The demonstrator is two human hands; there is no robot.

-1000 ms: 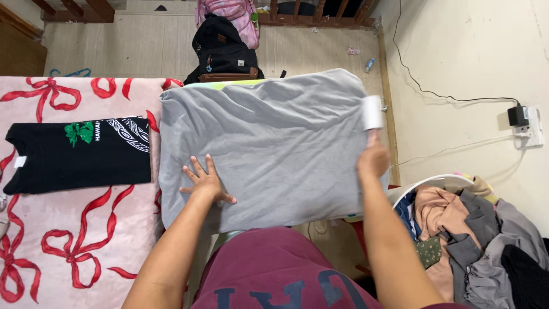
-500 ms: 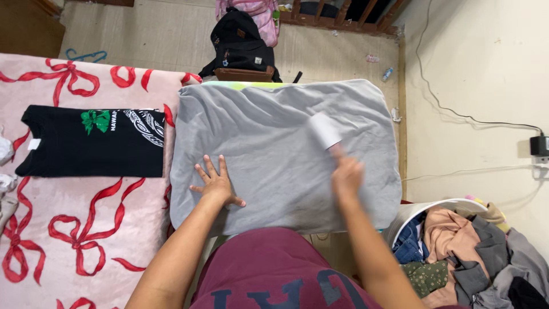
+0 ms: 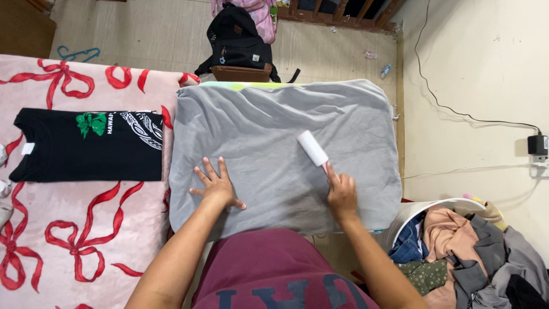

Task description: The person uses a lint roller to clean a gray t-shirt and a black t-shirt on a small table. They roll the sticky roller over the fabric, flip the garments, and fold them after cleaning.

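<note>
Right hand [image 3: 342, 193] grips a lint roller [image 3: 313, 148] on the grey garment [image 3: 274, 131] — roller head near mid-cloth; left hand [image 3: 216, 186] lies flat with fingers spread, pinning the fabric. Progress cannot be judged — no lint is discernible.

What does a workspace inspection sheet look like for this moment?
Surface: grey garment spread flat on a padded board.
Job's things: white lint roller lying on the garment.
Clutter: folded black T-shirt on the pink blanket; laundry basket heaped with clothes.
Hands: left hand flat on the garment; right hand gripping the roller's handle.
Cables: black cable along the wall to a plug.
Surroundings: black backpack on the floor.
</note>
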